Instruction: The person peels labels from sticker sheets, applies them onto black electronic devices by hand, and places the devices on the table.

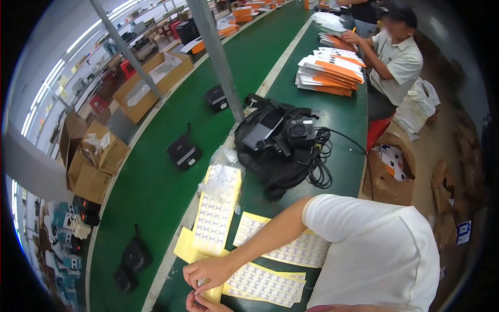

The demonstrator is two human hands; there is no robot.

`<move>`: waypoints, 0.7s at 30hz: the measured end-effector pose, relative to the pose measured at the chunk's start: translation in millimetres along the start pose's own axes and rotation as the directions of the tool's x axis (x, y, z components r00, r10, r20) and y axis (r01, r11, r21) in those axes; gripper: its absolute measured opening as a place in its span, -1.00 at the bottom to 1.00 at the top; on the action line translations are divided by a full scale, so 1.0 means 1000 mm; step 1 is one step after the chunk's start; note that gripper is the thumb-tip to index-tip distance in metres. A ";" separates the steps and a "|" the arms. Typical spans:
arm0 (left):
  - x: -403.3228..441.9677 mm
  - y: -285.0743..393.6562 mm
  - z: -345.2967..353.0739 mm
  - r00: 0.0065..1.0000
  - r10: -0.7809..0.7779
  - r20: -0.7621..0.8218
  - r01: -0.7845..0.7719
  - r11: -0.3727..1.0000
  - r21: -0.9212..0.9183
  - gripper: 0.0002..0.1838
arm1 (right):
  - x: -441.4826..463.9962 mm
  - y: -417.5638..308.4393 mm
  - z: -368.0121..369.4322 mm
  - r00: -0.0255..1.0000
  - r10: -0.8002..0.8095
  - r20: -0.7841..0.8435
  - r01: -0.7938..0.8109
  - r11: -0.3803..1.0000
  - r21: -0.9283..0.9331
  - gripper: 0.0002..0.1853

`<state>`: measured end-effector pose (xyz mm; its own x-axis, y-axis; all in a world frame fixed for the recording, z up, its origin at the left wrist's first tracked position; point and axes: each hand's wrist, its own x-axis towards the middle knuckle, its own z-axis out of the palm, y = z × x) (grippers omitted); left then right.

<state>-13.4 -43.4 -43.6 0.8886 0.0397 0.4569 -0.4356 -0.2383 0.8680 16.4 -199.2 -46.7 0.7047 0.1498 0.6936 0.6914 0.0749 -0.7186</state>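
Observation:
My right hand [210,273] is over a yellow backing sheet, its fingers pinched together on something small that I cannot make out. Just below it, at the bottom edge, my left hand [202,303] has its fingertips closed near the same spot, partly cut off by the frame. Sheets of round white stickers [265,283] lie under and beside my forearm. A stack of sticker sheets [214,221] in clear plastic is above my hands, with a plain yellow sheet [187,247] beside it.
A black bag with cables [275,145] lies on the green table. Black pouches [184,152] sit on the green belt at left. Beyond are stacked white and orange envelopes [330,75] and a seated person [397,57]. A metal post [215,57] rises between table and belt.

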 end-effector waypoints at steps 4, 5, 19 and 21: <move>0.000 0.000 0.002 0.998 -0.052 -0.027 0.054 0.995 0.082 -0.81 | -0.002 0.000 -0.001 0.995 0.095 0.013 -0.095 0.995 -0.003 -0.84; 0.000 0.002 0.003 0.998 -0.052 -0.036 0.055 0.994 0.092 -0.81 | -0.002 0.000 -0.002 0.991 0.129 0.017 -0.129 0.991 -0.027 -0.84; 0.006 -0.002 -0.003 0.966 -0.231 -0.118 0.224 0.972 -0.068 -0.90 | 0.010 -0.009 -0.007 0.987 0.149 -0.067 -0.157 0.976 -0.152 -0.57; 0.009 -0.006 -0.005 0.964 -0.240 -0.113 0.229 0.968 -0.101 -0.87 | 0.030 -0.022 -0.008 0.945 0.294 -0.145 -0.297 0.955 0.002 -0.58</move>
<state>-3.9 -36.5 -43.9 0.9453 0.2048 0.2540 -0.2325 -0.1233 0.9647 23.2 -204.8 -9.6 0.8921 0.0209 0.4513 0.4507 0.0289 -0.8922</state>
